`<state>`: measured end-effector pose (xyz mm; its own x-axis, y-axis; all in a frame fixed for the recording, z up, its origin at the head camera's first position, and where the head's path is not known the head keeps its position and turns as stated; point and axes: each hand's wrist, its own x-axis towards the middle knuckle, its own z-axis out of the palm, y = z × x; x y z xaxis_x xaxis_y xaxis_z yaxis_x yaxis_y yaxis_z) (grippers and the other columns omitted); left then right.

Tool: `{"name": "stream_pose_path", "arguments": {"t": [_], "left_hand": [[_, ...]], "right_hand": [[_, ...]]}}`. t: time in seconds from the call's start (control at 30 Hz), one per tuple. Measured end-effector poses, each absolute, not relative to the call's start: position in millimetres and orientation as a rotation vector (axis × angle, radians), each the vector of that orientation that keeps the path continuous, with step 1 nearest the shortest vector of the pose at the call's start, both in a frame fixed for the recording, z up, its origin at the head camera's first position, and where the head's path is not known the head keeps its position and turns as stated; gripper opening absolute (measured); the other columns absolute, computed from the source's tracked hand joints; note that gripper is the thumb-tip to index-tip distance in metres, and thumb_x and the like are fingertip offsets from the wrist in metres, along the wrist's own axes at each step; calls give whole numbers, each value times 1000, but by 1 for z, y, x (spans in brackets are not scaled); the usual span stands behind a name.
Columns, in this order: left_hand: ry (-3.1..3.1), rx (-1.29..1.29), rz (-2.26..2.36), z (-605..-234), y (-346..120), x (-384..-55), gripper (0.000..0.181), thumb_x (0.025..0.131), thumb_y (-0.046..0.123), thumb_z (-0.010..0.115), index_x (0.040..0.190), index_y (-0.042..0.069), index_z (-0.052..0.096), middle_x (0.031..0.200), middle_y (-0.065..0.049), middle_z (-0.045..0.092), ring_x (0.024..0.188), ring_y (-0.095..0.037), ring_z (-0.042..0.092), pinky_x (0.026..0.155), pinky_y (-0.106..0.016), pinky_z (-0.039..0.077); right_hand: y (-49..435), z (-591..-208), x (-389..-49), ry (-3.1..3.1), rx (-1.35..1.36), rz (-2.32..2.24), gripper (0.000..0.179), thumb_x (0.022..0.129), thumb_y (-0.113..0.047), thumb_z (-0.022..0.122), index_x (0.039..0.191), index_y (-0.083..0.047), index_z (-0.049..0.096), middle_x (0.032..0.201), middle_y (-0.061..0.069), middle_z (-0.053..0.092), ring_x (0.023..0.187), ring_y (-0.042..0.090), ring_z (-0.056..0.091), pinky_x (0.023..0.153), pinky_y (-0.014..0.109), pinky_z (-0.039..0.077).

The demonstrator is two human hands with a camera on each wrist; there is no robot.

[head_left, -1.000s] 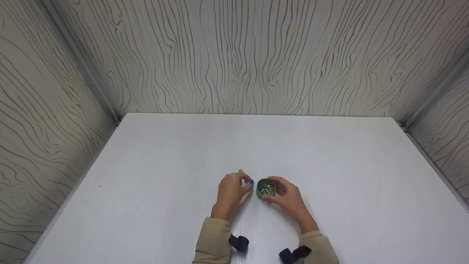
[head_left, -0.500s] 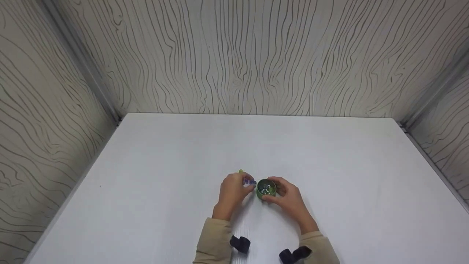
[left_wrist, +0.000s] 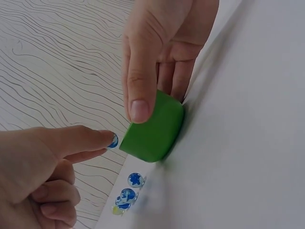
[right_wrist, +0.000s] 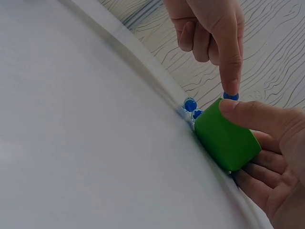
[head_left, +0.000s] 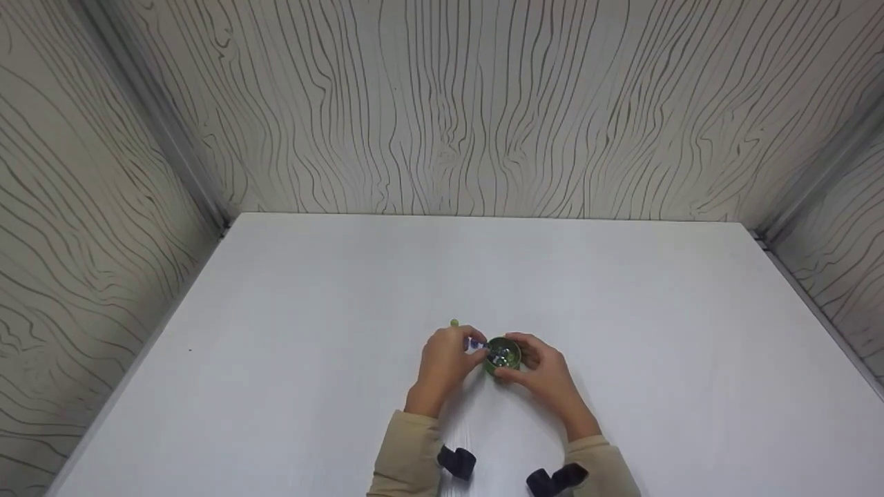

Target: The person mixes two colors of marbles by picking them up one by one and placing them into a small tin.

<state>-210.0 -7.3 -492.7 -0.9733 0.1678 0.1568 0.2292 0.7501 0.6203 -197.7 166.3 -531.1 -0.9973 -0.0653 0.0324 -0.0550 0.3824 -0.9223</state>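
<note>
My left hand (head_left: 445,355) pinches a blue glass marble (left_wrist: 113,141) between thumb and forefinger, right at the rim of a small green cup (left_wrist: 155,131). Around the cup's far side curls my right hand (head_left: 545,366), its thumb and fingers gripping the wall. Glassy marbles (head_left: 502,357) lie inside the cup in the head view. On the table beside the cup sit several blue-and-clear marbles (left_wrist: 127,194) and a yellow-green one (left_wrist: 116,210). In the head view the left hand partly covers these loose marbles.
The white table (head_left: 311,310) spreads out around the hands. Wood-grain panels (head_left: 449,103) stand behind it and at both sides. A black wrist camera (head_left: 457,462) is strapped to the left sleeve, and another camera (head_left: 556,478) to the right.
My left hand has moved right, bringing the pinched marble from beside the cup to its rim. The right hand and the cup have stayed nearly still.
</note>
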Motion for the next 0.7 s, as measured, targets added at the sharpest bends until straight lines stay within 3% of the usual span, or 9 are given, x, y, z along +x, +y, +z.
{"name": "stream_pose_path", "arguments": {"t": [0.43,0.7], "left_hand": [[-2845,-368,-980,-495,-3,-208,14,80,20,77,91,12,75,85,-6,74,75,-16,66,64,-24,48],[-2866,-386,-953,-496,-1,-208,13,81,20,75,92,13,76,80,-5,72,66,-9,56,60,-21,43]], "right_hand": [[167,-530,-197,2603,-155,-1737,57,74,-15,82,125,-1,59,127,21,63,125,35,57,102,37,47],[166,-529,-197,2591,-132,-1731,58,74,-16,82,126,-3,58,129,19,63,126,34,56,104,36,46]]}}
